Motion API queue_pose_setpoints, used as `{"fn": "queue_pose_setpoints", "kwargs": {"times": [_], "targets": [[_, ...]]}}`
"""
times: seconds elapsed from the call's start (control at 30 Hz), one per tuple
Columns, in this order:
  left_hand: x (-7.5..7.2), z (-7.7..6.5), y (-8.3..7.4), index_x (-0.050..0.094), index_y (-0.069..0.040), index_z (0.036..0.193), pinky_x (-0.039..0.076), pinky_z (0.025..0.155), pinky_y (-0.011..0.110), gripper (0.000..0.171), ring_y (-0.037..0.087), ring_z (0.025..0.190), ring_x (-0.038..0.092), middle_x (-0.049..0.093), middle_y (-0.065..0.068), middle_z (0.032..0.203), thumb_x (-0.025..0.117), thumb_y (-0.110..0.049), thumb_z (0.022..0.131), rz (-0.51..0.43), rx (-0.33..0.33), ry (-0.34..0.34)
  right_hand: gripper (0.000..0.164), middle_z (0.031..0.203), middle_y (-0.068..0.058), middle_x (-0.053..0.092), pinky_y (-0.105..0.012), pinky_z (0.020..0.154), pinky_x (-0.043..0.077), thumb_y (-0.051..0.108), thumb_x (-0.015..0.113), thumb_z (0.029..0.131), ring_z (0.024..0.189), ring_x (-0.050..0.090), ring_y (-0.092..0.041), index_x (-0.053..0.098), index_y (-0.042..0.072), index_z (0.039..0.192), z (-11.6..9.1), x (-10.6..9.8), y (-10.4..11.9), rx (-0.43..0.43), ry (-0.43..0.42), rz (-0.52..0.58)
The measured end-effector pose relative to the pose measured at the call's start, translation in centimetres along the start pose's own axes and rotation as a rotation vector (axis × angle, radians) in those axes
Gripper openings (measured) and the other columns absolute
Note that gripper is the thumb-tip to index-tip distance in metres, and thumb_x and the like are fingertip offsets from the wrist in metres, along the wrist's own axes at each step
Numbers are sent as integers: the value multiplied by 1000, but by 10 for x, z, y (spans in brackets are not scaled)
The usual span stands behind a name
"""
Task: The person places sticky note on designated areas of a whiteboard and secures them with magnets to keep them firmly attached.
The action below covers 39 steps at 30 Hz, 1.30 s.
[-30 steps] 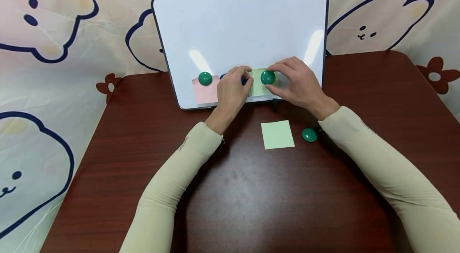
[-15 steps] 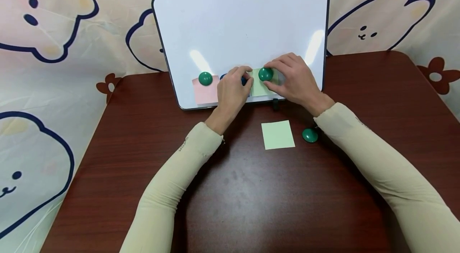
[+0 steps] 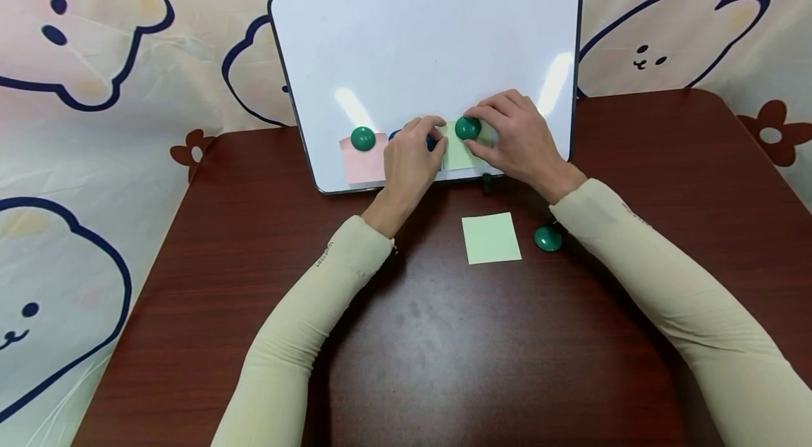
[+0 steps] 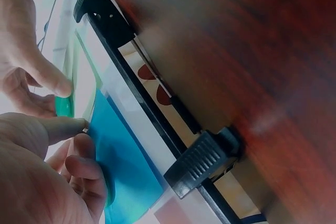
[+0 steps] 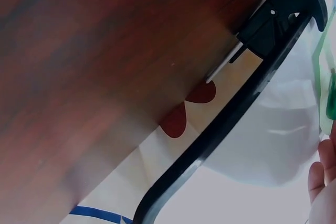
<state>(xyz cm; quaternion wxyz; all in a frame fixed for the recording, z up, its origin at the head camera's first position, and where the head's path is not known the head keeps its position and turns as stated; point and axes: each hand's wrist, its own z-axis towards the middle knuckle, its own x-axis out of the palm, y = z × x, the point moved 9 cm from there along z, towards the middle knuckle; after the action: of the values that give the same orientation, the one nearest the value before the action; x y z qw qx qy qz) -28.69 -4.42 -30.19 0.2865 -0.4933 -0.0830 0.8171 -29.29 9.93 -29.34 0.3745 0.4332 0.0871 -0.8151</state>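
In the head view my right hand (image 3: pixel 517 137) pinches a round green magnet (image 3: pixel 468 127) between thumb and fingers, over the upper part of a light green sticky note (image 3: pixel 462 153) on the whiteboard (image 3: pixel 431 45). My left hand (image 3: pixel 409 158) has bent fingers, with its fingertips at this note's left edge. It covers most of a blue sticky note (image 4: pixel 123 156), seen better in the left wrist view. A dark blue magnet (image 3: pixel 431 143) shows partly between its thumb and fingers. To the left, another green magnet (image 3: pixel 363 138) sits on a pink sticky note (image 3: pixel 364 163).
A second light green sticky note (image 3: pixel 491 238) lies on the brown table (image 3: pixel 419 334), with a spare green magnet (image 3: pixel 548 239) beside it, close to the right sleeve. Black clips (image 4: pixel 202 163) hold the board's lower edge. A patterned cloth (image 3: pixel 158 24) hangs behind.
My right hand has carried the green magnet slightly up and left across the light green note, to near its top edge. The left hand has stayed in place.
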Motion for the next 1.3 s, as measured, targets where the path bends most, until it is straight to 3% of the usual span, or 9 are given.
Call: {"fn": "queue_pose_setpoints", "kwargs": {"times": [0.5, 0.93, 1.13, 1.3], "targets": [[1, 0, 0, 72, -13, 113, 55, 67, 29, 21, 16, 79, 68, 73, 2, 93, 69, -19, 93, 4, -9, 16, 43, 117, -13, 65, -43, 100, 47, 29, 80, 85, 112, 54, -30, 70, 8, 121, -1, -1, 1, 3, 2, -9], [-1, -7, 5, 67, -14, 119, 54, 68, 31, 28, 15, 78, 67, 73, 2, 90, 71, -17, 92, -93, -50, 68, 45, 119, -16, 63, -48, 97, 43, 28, 79, 84, 114, 53, -33, 67, 9, 124, -23, -20, -2, 67, -30, 50], [-2, -18, 8, 66, -14, 121, 51, 63, 31, 31, 15, 73, 64, 73, 2, 90, 73, -19, 91, -118, -73, 131, 43, 118, -15, 63, -48, 97, 43, 29, 78, 85, 113, 53, -32, 68, 10, 123, -37, -27, -2, 87, 10, 47], [6, -33, 8, 71, -12, 108, 54, 69, 32, 19, 15, 80, 68, 75, 2, 93, 73, -20, 91, -67, -74, 294, 42, 118, -14, 63, -47, 96, 44, 29, 78, 85, 112, 52, -31, 69, 10, 121, -49, -31, -1, 99, 55, 38]]}}
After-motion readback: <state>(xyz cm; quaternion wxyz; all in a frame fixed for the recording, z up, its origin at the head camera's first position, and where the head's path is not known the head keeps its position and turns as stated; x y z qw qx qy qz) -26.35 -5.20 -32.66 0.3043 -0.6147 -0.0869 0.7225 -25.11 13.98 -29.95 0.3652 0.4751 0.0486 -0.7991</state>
